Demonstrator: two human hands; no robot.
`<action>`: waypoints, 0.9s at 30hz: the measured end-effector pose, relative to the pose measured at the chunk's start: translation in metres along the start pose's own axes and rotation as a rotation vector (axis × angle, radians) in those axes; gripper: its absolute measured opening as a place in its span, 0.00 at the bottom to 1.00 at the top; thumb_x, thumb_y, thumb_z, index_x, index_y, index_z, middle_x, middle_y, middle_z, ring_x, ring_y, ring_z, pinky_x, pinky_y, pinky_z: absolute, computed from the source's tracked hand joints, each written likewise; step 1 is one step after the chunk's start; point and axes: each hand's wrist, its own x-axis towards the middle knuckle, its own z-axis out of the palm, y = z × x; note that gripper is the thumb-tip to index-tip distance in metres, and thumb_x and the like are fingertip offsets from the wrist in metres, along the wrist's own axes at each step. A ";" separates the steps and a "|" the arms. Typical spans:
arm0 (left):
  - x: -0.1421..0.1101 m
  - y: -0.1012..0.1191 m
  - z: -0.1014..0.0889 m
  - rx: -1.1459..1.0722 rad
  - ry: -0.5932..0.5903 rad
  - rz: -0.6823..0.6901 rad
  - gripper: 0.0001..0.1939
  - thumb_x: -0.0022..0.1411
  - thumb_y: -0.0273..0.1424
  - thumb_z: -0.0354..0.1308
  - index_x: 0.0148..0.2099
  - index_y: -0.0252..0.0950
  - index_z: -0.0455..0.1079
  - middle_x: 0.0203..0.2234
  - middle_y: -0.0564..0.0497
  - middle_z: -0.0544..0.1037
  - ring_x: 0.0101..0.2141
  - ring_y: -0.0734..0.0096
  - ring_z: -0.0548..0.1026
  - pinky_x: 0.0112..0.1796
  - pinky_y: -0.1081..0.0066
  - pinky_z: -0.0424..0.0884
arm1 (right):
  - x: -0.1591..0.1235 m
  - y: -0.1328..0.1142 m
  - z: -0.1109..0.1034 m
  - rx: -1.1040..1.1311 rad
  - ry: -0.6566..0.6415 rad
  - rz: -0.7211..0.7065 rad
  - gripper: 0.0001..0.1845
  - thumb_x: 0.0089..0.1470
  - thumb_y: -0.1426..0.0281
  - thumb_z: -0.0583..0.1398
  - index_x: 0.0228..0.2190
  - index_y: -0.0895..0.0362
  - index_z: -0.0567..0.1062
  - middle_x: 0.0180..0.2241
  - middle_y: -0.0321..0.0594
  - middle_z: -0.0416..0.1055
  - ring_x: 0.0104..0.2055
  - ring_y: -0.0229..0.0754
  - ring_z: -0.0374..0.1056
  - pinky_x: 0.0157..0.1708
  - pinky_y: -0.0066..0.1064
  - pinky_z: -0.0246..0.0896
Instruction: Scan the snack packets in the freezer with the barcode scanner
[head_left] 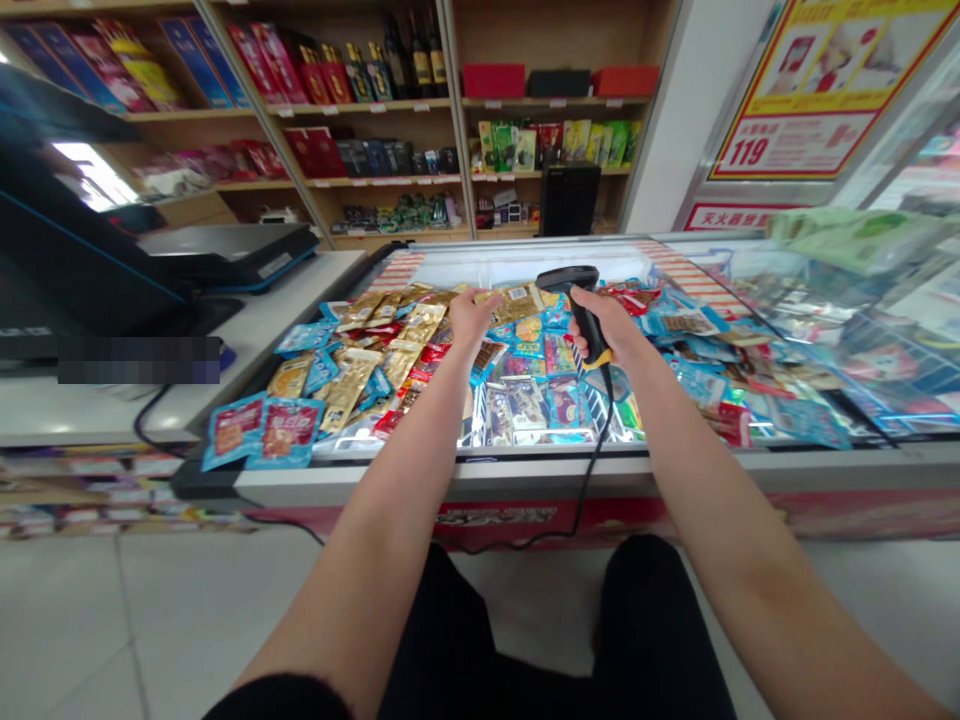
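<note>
Now: scanner gripped above the snack freezer

Black-and-yellow barcode scanner (589, 315) sits in the right hand (606, 328), its fingers (579, 300) wrapped shut around the handle. Just beside it, the left hand (471, 322) is open, its fingers (469, 305) held together and holding nothing, low over the pile; whether they touch it, I cannot tell. Below both lie heaped gold, blue and red snack packets (517, 370), filling the open chest freezer (450, 470). A black cable (592, 480) drops from the scanner past the freezer's front. Left of the freezer is a white surface (292, 320) bearing a flat black device (232, 250); behind, shelves (360, 110) carry boxes and bottles (420, 60).
</note>
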 end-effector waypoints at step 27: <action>-0.062 0.069 0.086 0.262 -0.215 0.237 0.18 0.65 0.42 0.53 0.44 0.35 0.76 0.45 0.45 0.80 0.48 0.63 0.75 0.51 0.67 0.67 | -0.048 -0.011 -0.090 0.071 0.199 -0.130 0.21 0.54 0.51 0.64 0.30 0.56 0.67 0.17 0.33 0.67 0.12 0.34 0.60 0.10 0.24 0.58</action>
